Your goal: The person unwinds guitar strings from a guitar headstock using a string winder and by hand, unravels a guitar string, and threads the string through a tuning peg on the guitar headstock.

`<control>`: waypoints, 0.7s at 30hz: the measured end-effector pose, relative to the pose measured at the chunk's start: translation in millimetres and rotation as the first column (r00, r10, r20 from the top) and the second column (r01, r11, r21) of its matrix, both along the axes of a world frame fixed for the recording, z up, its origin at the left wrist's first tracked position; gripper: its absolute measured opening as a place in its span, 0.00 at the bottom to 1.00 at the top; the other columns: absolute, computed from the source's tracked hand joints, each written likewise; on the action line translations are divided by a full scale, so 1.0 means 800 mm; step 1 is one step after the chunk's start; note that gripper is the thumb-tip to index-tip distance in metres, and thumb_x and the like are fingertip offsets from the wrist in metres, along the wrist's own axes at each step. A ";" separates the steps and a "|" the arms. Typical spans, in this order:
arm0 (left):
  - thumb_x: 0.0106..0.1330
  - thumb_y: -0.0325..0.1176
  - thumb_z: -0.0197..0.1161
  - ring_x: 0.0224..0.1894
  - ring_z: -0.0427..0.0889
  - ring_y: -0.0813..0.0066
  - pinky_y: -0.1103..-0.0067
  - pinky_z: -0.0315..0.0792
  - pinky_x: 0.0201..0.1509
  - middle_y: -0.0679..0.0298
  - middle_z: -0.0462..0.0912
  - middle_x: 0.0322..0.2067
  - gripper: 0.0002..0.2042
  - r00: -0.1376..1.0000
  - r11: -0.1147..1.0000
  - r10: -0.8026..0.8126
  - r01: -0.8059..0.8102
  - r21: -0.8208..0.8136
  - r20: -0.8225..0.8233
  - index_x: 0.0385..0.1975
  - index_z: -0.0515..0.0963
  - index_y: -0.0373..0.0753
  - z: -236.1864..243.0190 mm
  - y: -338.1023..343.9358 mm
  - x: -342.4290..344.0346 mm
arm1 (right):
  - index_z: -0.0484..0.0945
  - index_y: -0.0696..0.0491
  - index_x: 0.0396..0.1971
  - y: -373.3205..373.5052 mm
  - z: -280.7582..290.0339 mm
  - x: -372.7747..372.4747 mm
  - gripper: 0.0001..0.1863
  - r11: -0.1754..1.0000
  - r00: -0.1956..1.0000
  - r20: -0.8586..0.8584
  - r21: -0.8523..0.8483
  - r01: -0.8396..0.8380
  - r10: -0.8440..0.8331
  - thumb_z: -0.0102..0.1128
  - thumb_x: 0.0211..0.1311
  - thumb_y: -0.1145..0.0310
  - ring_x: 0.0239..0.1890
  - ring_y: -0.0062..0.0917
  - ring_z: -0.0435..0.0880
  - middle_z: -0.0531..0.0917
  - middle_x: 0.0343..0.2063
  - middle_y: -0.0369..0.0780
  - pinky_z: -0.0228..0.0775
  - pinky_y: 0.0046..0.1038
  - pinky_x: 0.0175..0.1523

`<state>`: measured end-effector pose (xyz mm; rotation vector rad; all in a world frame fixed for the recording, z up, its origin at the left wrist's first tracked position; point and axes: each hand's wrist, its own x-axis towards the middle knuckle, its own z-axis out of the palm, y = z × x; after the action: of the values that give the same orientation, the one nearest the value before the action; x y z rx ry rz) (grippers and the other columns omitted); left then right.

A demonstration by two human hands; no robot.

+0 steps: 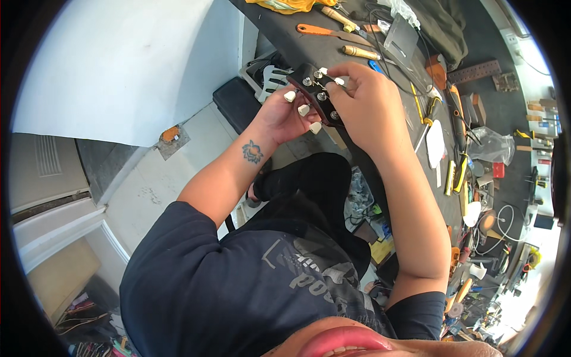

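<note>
Nearest cam: part of the person's face [357,340] at lower edge, then dark navy T-shirt [238,279] w/ grey print. Black trousers [309,184] beyond.

Obj: black guitar headstock [326,105], held up between both hands, at near side of workbench [416,50]. Metal posts [322,96] on its face; white tuning knobs [304,110] stick out along both edges, three plainly seen on L edge, two nr far end on R.

L hand [278,119]: closed on headstock from L side & beneath, palm up, fingers running behind it. Blue-ish tattoo [252,152] on L forearm.

R hand [370,107]: at R edge of headstock, thumb over the face nr posts, forefinger bent beside a white knob. Hand covers the contact; can't tell if it's pinching the knob or just resting there.

Bench, beyond hands: orange-handled blade [312,30], wood-handled tool [361,52] nr R hand, yellow cloth [285,6] at top edge. Further R, past R forearm: screwdriver [433,113] w/ yellow handle, clear plastic bag [492,146], small red box [498,171], white cable [505,229] in loops.

L of hands, lower: black seat [235,104] over pale floor [172,178].
</note>
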<state>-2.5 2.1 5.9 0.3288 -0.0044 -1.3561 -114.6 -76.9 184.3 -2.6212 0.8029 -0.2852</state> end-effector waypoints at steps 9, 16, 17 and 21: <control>0.73 0.21 0.60 0.46 0.82 0.68 0.70 0.76 0.45 0.60 0.85 0.42 0.08 0.983 0.983 0.145 -0.131 -0.126 0.111 0.47 0.80 0.36 -0.020 -0.011 -0.004 | 0.82 0.62 0.51 0.010 0.013 0.010 0.21 0.993 0.983 -0.153 0.034 0.109 -0.103 0.62 0.63 0.64 0.47 0.44 0.88 0.89 0.37 0.51 0.78 0.40 0.56; 0.69 0.17 0.61 0.47 0.83 0.71 0.71 0.76 0.54 0.62 0.84 0.44 0.13 0.846 0.927 0.367 -0.368 -0.073 0.388 0.51 0.78 0.36 -0.014 -0.014 -0.020 | 0.83 0.61 0.51 0.017 0.012 0.015 0.19 0.995 0.986 -0.148 -0.071 0.067 -0.077 0.59 0.64 0.65 0.48 0.45 0.88 0.89 0.37 0.51 0.78 0.41 0.56; 0.68 0.14 0.59 0.48 0.82 0.71 0.72 0.75 0.55 0.61 0.83 0.43 0.13 0.852 0.925 0.370 -0.376 -0.058 0.369 0.49 0.79 0.34 -0.013 -0.014 -0.021 | 0.83 0.61 0.49 0.017 0.009 0.017 0.18 0.991 0.988 -0.131 -0.117 0.062 -0.077 0.59 0.64 0.66 0.47 0.46 0.87 0.89 0.36 0.51 0.78 0.41 0.56; 0.68 0.14 0.60 0.47 0.82 0.72 0.72 0.75 0.54 0.61 0.83 0.42 0.12 0.839 0.920 0.384 -0.384 -0.082 0.384 0.49 0.79 0.34 -0.015 -0.013 -0.020 | 0.85 0.61 0.45 0.021 0.005 0.023 0.15 0.991 0.983 -0.155 -0.106 0.081 -0.097 0.58 0.65 0.68 0.44 0.47 0.88 0.88 0.33 0.51 0.79 0.42 0.54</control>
<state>-18.4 -8.1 -6.0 0.5671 -0.2642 -0.8710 -96.2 -60.4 188.2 -2.7327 0.9845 -0.1435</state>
